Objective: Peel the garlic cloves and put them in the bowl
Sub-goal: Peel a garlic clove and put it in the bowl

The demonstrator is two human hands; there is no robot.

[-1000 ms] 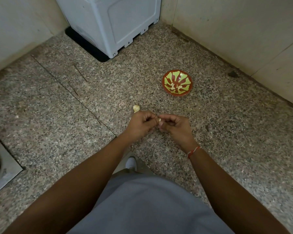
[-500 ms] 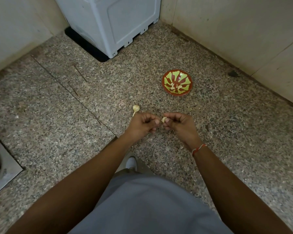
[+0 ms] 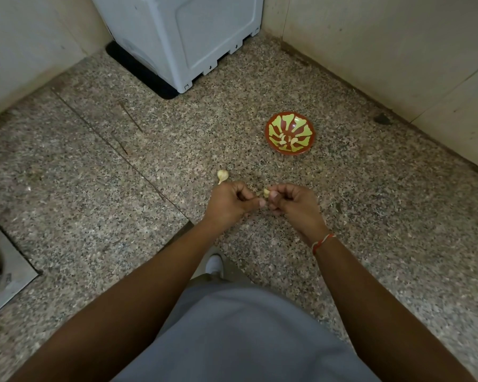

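Over the speckled granite floor, my right hand pinches a small pale garlic clove between thumb and fingertips. My left hand is curled right beside it, its thumb and fingers touching the clove's skin; what it holds is too small to tell. A partial garlic bulb with a short stem lies on the floor just beyond my left hand. The red bowl with a yellow-green pattern sits further off to the right, with a few peeled cloves at its bottom.
A white appliance stands on a black mat in the far corner. Pale walls close the floor on the left and right. A metal drain plate lies at the left edge. My knee and a white shoe sit below the hands.
My hands drew slightly apart half a second ago, exposing the clove in my right fingers; now they are close again at the clove. The bulb on the floor shows more fully.
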